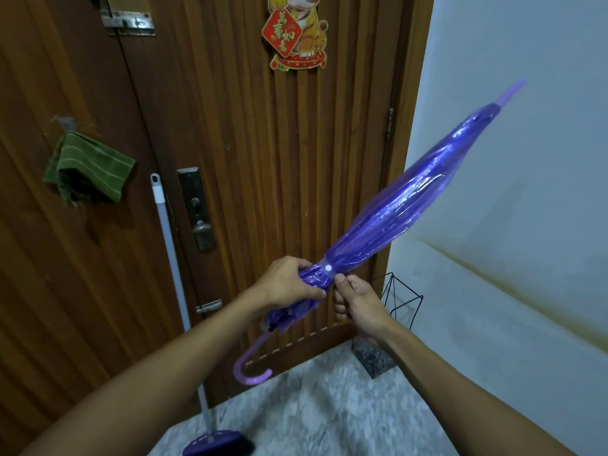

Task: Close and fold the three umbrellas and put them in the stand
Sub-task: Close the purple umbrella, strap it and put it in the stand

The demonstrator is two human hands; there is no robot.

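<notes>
- The wooden door (pixel 250 153) fills the back of the view, with a white wall (pixel 513 159) to its right and a pale marbled floor (pixel 312 406) below
- A closed purple umbrella (pixel 411 195) of clear plastic is held slantwise in front of the door, its tip up toward the right and its hooked handle (pixel 250 366) down toward the left
- A pale broom pole (pixel 171 255) leans against the door on the left, its purple head (pixel 214 445) on the floor
- A black wire stand (pixel 399 307) sits in the corner where door meets wall, behind the right forearm
- A green cloth (pixel 88 169) hangs on the door at the left
- A tiger decoration (pixel 297 31) is stuck high on the door
- The left hand (pixel 289 284) grips the gathered canopy just above the handle, fingers curled round it
- The right hand (pixel 358 301) pinches the end of the tie strap (pixel 330 270), beside its white snap, with thumb and fingertips
</notes>
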